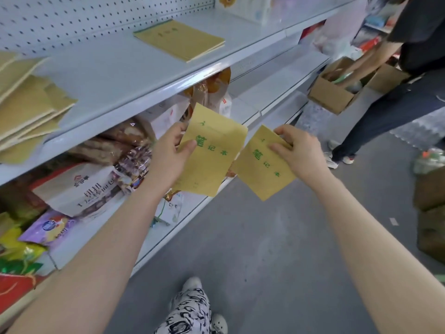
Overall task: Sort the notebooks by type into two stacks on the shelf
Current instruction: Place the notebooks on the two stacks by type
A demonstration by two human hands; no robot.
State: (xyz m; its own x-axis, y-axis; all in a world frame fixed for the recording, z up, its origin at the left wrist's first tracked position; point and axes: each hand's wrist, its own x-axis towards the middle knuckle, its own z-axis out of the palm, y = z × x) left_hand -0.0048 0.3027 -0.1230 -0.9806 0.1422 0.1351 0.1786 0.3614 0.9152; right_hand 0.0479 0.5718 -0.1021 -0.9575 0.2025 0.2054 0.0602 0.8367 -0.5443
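Left notebook (214, 157) — pinched by the left hand (171, 155), thumb on its cover — and right notebook (262, 172), gripped by the right hand (297, 153), hang side by side below the front edge of the shelf (125, 75). On it, a stack (179, 39) lies near the back edge and a loose pile (26, 109) at the left end.

Both forearms bare, reaching forward. Left hand (168, 154) pinches a notebook (214, 160), thumb on top, fingers beneath. Right hand (299, 153) pinches a second notebook (261, 169), thumb on top, fingers over its edge.

Mid-frame, the left notebook (212, 155) and right notebook (263, 165), tan with green characters, are held tilted. On the shelf (115, 75), a neat stack (179, 39) lies upper centre, a splayed pile (26, 109) far left.
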